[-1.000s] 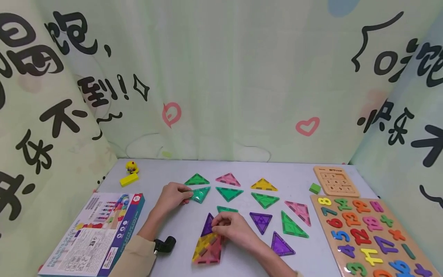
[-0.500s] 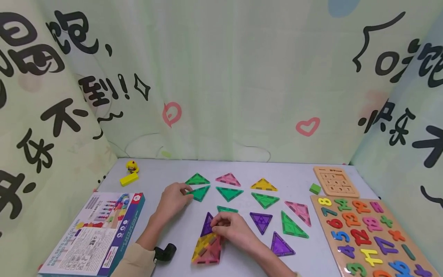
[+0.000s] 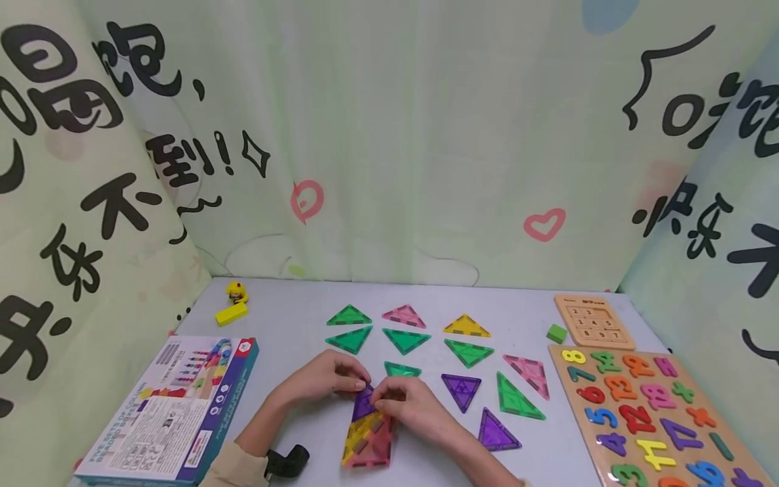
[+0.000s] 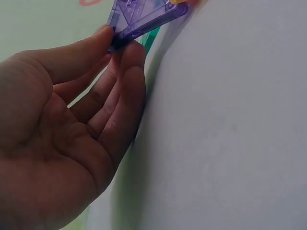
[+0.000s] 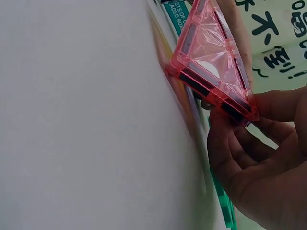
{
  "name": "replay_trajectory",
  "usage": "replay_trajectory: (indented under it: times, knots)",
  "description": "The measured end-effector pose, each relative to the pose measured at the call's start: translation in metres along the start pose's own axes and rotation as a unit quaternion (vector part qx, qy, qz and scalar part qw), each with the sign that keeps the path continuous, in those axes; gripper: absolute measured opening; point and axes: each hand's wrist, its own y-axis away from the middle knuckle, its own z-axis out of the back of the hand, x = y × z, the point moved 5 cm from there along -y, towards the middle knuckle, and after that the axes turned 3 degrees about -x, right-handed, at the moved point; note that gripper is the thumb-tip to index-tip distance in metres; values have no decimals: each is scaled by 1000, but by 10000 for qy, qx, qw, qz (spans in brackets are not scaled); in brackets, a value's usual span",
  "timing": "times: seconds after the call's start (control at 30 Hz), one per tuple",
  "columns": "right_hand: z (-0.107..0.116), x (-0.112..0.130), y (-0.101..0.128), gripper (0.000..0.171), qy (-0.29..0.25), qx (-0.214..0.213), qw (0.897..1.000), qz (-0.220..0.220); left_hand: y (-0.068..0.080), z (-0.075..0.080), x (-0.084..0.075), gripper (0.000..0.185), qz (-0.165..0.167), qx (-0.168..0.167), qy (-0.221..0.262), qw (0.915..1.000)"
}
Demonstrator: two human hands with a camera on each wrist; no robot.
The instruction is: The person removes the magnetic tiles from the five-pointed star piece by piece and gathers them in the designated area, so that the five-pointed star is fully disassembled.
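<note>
In front of me stands a joined piece of translucent magnetic tiles: a purple tile (image 3: 363, 404) at the top, a yellow tile (image 3: 359, 435) on the left side and a red triangle tile (image 3: 379, 445) facing right. My left hand (image 3: 322, 380) pinches the purple tile's corner between thumb and fingers, as the left wrist view shows close up on the purple tile (image 4: 136, 21). My right hand (image 3: 414, 406) grips a corner of the red triangle tile (image 5: 213, 62). Just behind the hands lies a green triangle tile (image 3: 402, 369).
Several loose triangle tiles lie behind and to the right, including a yellow one (image 3: 466, 326) and a purple one (image 3: 499, 431). A toy box (image 3: 170, 412) is at left, with a yellow block (image 3: 231, 314) beyond. A wooden number board (image 3: 663, 412) and a small wooden puzzle (image 3: 593, 321) occupy the right.
My left hand has come away from a green triangle tile at the back left, which now lies on the table, and has taken the purple tile's corner. My right hand keeps its hold.
</note>
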Motion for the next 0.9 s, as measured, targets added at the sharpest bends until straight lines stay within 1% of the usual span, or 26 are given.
replay_trajectory:
  times: [0.13,0.2,0.33,0.5,0.73,0.83,0.9]
  knots:
    - [3,0,2,13,179,205,9996,10,-1,0,3,18,22,-60,81,9999]
    - [6,0,3,14,259,297,9992,14,-1,0,4,18,94,-71,123,9999]
    - [8,1,5,15,247,437,9987,-7,0,0,3,18,183,-97,163,9997]
    - [8,1,6,15,157,484,9987,-11,2,0,1,19,242,-124,257,9993]
    - [7,2,7,15,93,501,9987,35,3,1,2,20,269,-158,256,9992]
    - [7,2,7,15,17,497,9988,29,3,4,4,20,321,-304,270,9987]
    - [7,2,6,16,-50,505,9987,37,3,8,5,20,358,-531,272,9976]
